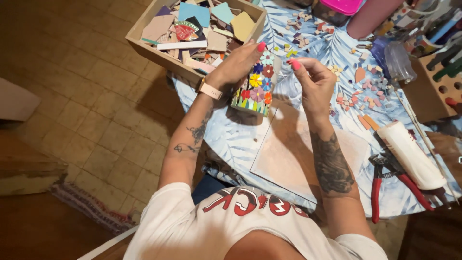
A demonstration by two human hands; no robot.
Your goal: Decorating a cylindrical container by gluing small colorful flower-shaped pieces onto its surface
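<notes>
My left hand (pixel 237 64) grips a jar covered in a colourful flower mosaic (pixel 254 89), which rests on the round table near its left side. My right hand (pixel 312 83) is raised just right of the jar, its fingers pinched together near the jar's top. Whether a small tile piece sits between those fingers is too small to tell. Both hands have pink nails, and the left wrist wears a pale watch (pixel 210 89).
A wooden box of broken tile pieces (pixel 197 29) overhangs the table's far left edge. A pale work board (pixel 288 154) lies before me. Red-handled nippers (pixel 385 180) and a white glue bottle (pixel 410 154) lie at right. Loose tile bits (pixel 353 94) scatter across the leaf-patterned cloth (pixel 231 139).
</notes>
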